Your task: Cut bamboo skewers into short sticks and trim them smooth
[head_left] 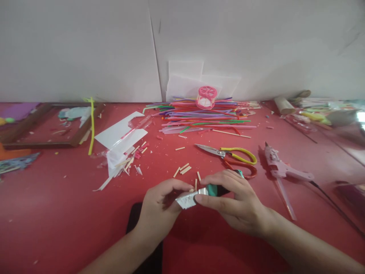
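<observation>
My right hand [232, 201] is closed around a teal-handled utility knife [212, 190], its wide metal blade [186, 199] pointing left. My left hand [161, 207] is pinched at the blade's tip, holding a small thin wooden stick [195, 185] upright against it. Both hands hover low over the red table [71, 220] near its front edge. Several short cut stick pieces [182, 169] lie just beyond my fingers.
Scissors [230, 154] with yellow and red handles and a pink glue gun [282, 171] lie to the right. A pile of coloured straws [199, 118] with a pink wheel-shaped model [205, 97] sits at the back. White paper and plastic wrap [121, 140] lie left; a wooden frame [42, 125] far left.
</observation>
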Demonstrator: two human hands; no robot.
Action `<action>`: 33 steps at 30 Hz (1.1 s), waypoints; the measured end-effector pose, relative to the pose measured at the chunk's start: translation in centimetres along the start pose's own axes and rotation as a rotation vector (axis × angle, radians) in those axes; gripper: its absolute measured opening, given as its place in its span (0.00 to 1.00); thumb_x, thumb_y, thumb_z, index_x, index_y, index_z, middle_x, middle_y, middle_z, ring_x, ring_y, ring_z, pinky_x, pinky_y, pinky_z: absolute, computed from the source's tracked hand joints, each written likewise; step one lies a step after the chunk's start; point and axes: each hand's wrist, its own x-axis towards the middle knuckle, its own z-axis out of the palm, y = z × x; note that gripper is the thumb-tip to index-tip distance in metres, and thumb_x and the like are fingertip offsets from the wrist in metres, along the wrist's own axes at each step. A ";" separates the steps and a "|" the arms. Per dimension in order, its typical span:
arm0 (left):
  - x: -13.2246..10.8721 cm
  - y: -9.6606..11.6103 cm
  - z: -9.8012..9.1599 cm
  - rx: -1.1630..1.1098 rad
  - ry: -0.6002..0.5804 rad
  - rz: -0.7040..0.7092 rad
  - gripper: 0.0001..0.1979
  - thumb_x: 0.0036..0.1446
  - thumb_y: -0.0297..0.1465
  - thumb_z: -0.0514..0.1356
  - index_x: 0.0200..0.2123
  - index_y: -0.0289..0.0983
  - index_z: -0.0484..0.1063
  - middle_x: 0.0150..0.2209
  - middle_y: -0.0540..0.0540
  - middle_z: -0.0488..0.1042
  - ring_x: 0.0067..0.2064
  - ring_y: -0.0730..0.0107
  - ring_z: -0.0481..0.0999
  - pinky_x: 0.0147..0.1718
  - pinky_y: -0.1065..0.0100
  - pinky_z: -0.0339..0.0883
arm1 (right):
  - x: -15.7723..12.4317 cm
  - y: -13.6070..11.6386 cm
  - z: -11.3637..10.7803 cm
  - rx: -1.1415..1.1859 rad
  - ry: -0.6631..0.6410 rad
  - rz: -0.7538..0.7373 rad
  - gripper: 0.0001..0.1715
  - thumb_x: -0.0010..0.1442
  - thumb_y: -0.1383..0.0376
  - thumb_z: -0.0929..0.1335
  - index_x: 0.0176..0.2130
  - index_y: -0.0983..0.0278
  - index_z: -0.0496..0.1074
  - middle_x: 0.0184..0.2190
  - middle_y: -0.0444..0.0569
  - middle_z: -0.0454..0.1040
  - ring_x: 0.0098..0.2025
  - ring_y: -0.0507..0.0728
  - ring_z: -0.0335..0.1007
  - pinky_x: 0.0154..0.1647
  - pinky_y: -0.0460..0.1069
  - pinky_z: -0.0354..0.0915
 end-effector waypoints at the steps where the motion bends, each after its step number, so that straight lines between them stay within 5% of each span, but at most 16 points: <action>1: 0.0 0.0 0.0 0.013 0.000 0.018 0.15 0.44 0.17 0.63 0.29 0.43 0.80 0.28 0.56 0.82 0.29 0.78 0.81 0.30 0.84 0.73 | 0.0 0.0 0.0 -0.002 0.004 0.000 0.23 0.62 0.76 0.63 0.50 0.56 0.74 0.46 0.50 0.73 0.42 0.54 0.69 0.40 0.52 0.65; 14: -0.2 -0.7 -0.6 0.159 -0.063 0.121 0.18 0.47 0.15 0.61 0.33 0.44 0.79 0.31 0.57 0.81 0.32 0.79 0.80 0.34 0.83 0.72 | -0.2 0.2 0.0 0.031 -0.023 0.023 0.23 0.61 0.76 0.63 0.50 0.55 0.74 0.45 0.49 0.73 0.41 0.54 0.68 0.39 0.52 0.65; 21: -0.2 -0.4 -0.8 0.187 -0.123 0.232 0.09 0.54 0.19 0.63 0.30 0.40 0.77 0.27 0.53 0.78 0.28 0.77 0.78 0.28 0.80 0.71 | -0.2 0.3 -0.1 0.081 -0.020 0.008 0.23 0.60 0.76 0.64 0.48 0.54 0.74 0.44 0.48 0.73 0.38 0.53 0.69 0.37 0.52 0.65; 25: -0.6 0.1 -0.4 0.170 -0.245 0.339 0.10 0.56 0.18 0.60 0.31 0.39 0.76 0.26 0.52 0.78 0.29 0.76 0.79 0.32 0.77 0.73 | -0.1 1.7 -0.7 0.045 0.058 0.094 0.22 0.60 0.77 0.65 0.49 0.58 0.74 0.44 0.50 0.74 0.39 0.53 0.71 0.37 0.50 0.67; 29: -0.6 -0.3 -0.2 0.141 -0.116 0.172 0.08 0.55 0.20 0.63 0.30 0.40 0.75 0.28 0.52 0.79 0.31 0.76 0.80 0.32 0.78 0.73 | 0.1 2.2 -1.4 0.001 0.173 0.123 0.21 0.58 0.78 0.68 0.48 0.60 0.74 0.43 0.52 0.73 0.40 0.54 0.72 0.37 0.49 0.68; 33: -0.1 -0.8 -0.3 0.119 0.000 0.020 0.06 0.52 0.23 0.65 0.30 0.41 0.77 0.28 0.53 0.79 0.30 0.77 0.78 0.31 0.81 0.72 | 0.1 0.8 -0.8 -0.007 0.052 0.045 0.21 0.60 0.77 0.66 0.49 0.58 0.74 0.45 0.52 0.73 0.41 0.55 0.71 0.38 0.51 0.68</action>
